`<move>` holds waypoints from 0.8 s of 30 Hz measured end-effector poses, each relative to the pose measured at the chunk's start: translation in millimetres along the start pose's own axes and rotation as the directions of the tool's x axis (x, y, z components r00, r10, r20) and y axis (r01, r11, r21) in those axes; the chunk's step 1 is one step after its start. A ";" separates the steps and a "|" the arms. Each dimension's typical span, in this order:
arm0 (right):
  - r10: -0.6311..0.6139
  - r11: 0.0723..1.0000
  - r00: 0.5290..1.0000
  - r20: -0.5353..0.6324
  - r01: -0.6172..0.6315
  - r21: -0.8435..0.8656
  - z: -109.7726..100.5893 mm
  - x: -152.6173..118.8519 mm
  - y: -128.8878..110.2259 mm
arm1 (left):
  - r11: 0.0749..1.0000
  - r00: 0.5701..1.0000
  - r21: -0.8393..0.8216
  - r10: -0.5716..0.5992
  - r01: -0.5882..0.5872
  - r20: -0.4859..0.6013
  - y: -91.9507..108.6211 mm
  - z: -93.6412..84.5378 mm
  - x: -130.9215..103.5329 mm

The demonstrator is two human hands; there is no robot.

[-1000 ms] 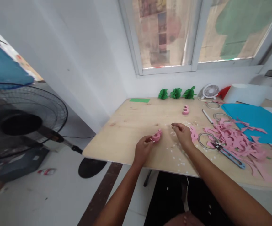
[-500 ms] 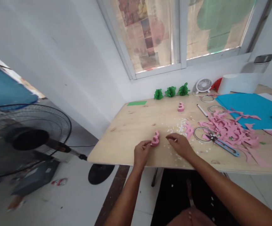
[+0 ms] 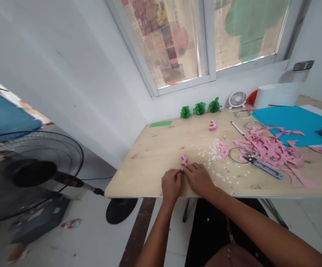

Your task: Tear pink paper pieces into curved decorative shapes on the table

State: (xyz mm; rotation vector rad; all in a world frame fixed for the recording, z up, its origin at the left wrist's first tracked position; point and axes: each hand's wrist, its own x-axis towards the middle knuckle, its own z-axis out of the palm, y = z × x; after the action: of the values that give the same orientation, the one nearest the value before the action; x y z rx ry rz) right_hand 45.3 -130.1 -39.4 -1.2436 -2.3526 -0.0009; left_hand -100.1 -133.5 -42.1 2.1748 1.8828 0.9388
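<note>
A pink, curvy paper cutout (image 3: 183,160) shaped like a 3 lies on the table before me, its lower end covered by my fingers. My left hand (image 3: 172,184) is closed, thumb and fingertips pinching that near end. From the other side, my right hand (image 3: 200,179) meets it with bent fingers closed on the same end. Both sets of fingertips almost touch. Farther back sits a second pink 3-shaped cutout (image 3: 212,125), which looks like a thick stack. Small white paper bits (image 3: 213,151) are scattered to the right of my hands.
On the right are pink paper scraps (image 3: 272,148), blue-handled snips (image 3: 263,167), tape rings (image 3: 240,155), a white pen (image 3: 237,128) and blue sheets (image 3: 302,120). Green paper trees (image 3: 199,108) and a small fan (image 3: 237,99) line the wall. A large fan (image 3: 35,172) stands left.
My right hand has moved left and come down to the pink cutout beside my left hand. It now covers the cutout's near end. The view has shifted slightly.
</note>
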 end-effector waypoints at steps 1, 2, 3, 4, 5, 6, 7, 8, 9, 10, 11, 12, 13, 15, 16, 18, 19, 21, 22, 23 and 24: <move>0.000 1.000 1.000 0.006 0.000 -0.001 1.0 -0.3 0.4 | 1.000 1.000 -0.010 -0.005 0.005 -0.001 -1.0 0.6 -0.2; 0.000 1.000 1.000 0.011 0.000 -0.004 1.8 -0.6 1.0 | 1.000 1.000 -0.020 -0.014 0.014 -0.001 -1.9 1.0 -0.3; 0.000 1.000 1.000 0.014 0.000 -0.007 2.2 -0.8 1.4 | 0.999 1.000 -0.030 -0.025 0.025 0.001 -2.7 1.3 -0.3; -0.001 1.000 1.000 0.016 0.001 -0.011 2.5 -1.0 1.7 | 0.998 0.999 -0.044 -0.038 0.038 0.005 -3.4 1.3 -0.2; -0.002 1.000 1.000 0.016 0.002 -0.015 2.6 -1.2 1.7 | 0.997 0.999 -0.062 -0.052 0.053 0.010 -4.1 1.0 0.1; -0.001 1.000 1.000 0.016 0.002 -0.019 2.7 -1.3 1.6 | 0.994 0.998 -0.088 -0.068 0.070 0.017 -4.8 0.6 0.6; -0.003 1.000 1.000 0.015 0.004 -0.022 2.7 -1.5 1.3 | 0.989 0.996 -0.119 -0.087 0.089 0.025 -5.3 -0.1 1.1; -0.007 1.000 1.000 0.013 0.007 -0.024 2.7 -1.6 0.9 | 0.982 0.994 -0.153 -0.106 0.110 0.034 -5.8 -0.9 1.8; -0.011 1.000 1.000 0.012 0.012 -0.025 2.6 -1.7 0.5 | 0.973 0.991 -0.187 -0.127 0.133 0.043 -6.0 -1.9 2.6; -0.015 1.000 1.000 0.010 0.016 -0.026 2.5 -1.9 0.1 | 0.964 0.988 -0.215 -0.147 0.154 0.050 -5.9 -2.9 3.3; -0.018 0.999 1.000 0.009 0.019 -0.026 2.4 -2.0 -0.3 | 0.956 0.985 -0.235 -0.165 0.174 0.055 -5.6 -3.8 3.9; -0.020 0.999 1.000 0.010 0.020 -0.025 2.2 -2.2 -0.5 | 0.950 0.982 -0.248 -0.181 0.190 0.057 -5.0 -4.6 4.5; -0.020 0.999 1.000 0.011 0.021 -0.024 2.0 -2.3 -0.6 | 0.945 0.979 -0.256 -0.194 0.203 0.059 -4.2 -5.3 5.0; -0.018 1.000 1.000 0.016 0.018 -0.021 1.7 -2.6 -0.6 | 0.938 0.976 -0.271 -0.210 0.218 0.059 -2.9 -6.1 5.6; -0.016 1.000 1.000 0.018 0.016 -0.020 1.6 -2.7 -0.5 | 0.934 0.975 -0.280 -0.217 0.223 0.055 -2.6 -6.4 5.9; -0.014 1.000 1.000 0.020 0.015 -0.020 1.8 -2.7 -0.3 | 0.923 0.971 -0.304 -0.239 0.237 0.031 -3.2 -6.9 6.7; -0.014 1.000 1.000 0.020 0.014 -0.021 2.0 -2.7 -0.3 | 0.913 0.967 -0.325 -0.256 0.247 0.016 -4.1 -7.4 7.1; -0.013 1.000 1.000 0.018 0.013 -0.022 2.7 -2.6 -0.4 | 0.885 0.956 -0.379 -0.294 0.271 -0.003 -6.4 -8.8 7.8; -0.011 1.000 1.000 0.018 0.011 -0.021 2.9 -2.5 -0.4 | 0.869 0.951 -0.406 -0.310 0.282 -0.003 -7.4 -9.8 7.8; -0.008 1.000 1.000 0.019 0.008 -0.016 2.8 -2.3 -0.4 | 0.854 0.946 -0.430 -0.324 0.292 0.000 -8.2 -10.8 7.5; -0.003 1.000 1.000 0.021 0.003 -0.007 2.5 -2.2 -0.4 | 0.840 0.942 -0.449 -0.336 0.304 0.009 -8.7 -11.9 6.7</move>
State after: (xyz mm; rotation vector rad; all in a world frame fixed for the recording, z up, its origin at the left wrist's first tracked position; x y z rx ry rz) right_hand 45.0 -131.5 -42.5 -1.2494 -2.3739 0.0034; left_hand -113.4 -129.0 -34.1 1.5254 1.7618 1.2373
